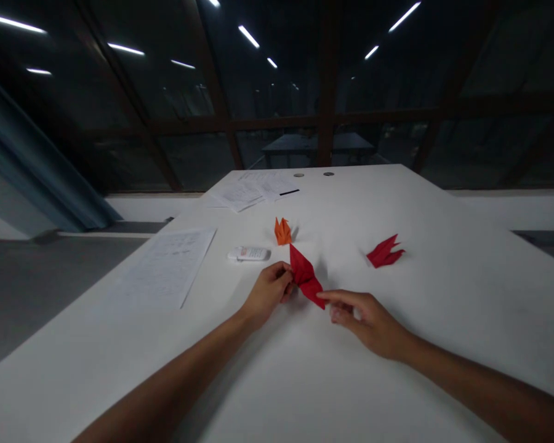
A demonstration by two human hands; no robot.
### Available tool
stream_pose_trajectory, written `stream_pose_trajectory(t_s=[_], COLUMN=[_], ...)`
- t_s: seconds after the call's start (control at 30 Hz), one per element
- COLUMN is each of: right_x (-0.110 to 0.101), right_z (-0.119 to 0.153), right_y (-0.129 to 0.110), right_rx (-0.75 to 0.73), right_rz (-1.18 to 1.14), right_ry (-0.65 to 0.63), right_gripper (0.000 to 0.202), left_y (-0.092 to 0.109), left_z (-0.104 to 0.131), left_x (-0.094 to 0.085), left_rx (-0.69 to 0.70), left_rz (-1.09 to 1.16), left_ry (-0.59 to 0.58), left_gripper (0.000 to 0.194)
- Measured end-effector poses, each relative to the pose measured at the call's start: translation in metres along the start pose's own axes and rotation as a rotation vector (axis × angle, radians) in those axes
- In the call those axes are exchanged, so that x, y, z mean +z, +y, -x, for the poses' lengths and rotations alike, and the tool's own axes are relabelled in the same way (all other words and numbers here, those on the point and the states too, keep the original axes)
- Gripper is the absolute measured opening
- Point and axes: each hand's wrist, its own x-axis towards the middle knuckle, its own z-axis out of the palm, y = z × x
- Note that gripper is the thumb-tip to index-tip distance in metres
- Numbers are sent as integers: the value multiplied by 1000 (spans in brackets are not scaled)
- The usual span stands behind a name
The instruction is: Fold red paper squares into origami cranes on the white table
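A folded red paper crane (pixel 307 280) is held just above the white table, its two wings spread toward upper left and lower right. My left hand (pixel 270 288) pinches it at its left side between thumb and curled fingers. With its index finger stretched out, my right hand (pixel 367 320) touches the lower right wing tip; the thumb sits lower, apart from the paper. Behind the held crane stands a small orange paper crane (pixel 283 232). Another red paper crane (pixel 385 251) rests to the right, beyond my right hand.
A white correction-tape-like item with printed text (pixel 249 254) lies left of the cranes. Printed sheets (pixel 166 264) cover the table's left side, with more papers (pixel 249 189) and a black pen (pixel 289 192) farther back. Two small round discs (pixel 329 174) sit near the far edge.
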Motion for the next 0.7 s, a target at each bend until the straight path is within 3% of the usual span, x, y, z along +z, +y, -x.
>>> stream_pose_trajectory(t_s=[0.23, 0.53, 0.7], right_x=[1, 0, 1], right_z=[1, 1, -4], right_y=[-4, 6, 9], right_rx=[-29, 51, 75], right_rz=[-1, -129, -182], right_ry=[56, 109, 242], right_gripper=[34, 32, 24], left_y=[1, 1, 5], left_z=[-1, -4, -8], left_x=[-2, -2, -7], left_rx=[-4, -69, -138], left_rz=[65, 114, 171], left_ry=[-12, 28, 57], left_gripper=[10, 10, 11])
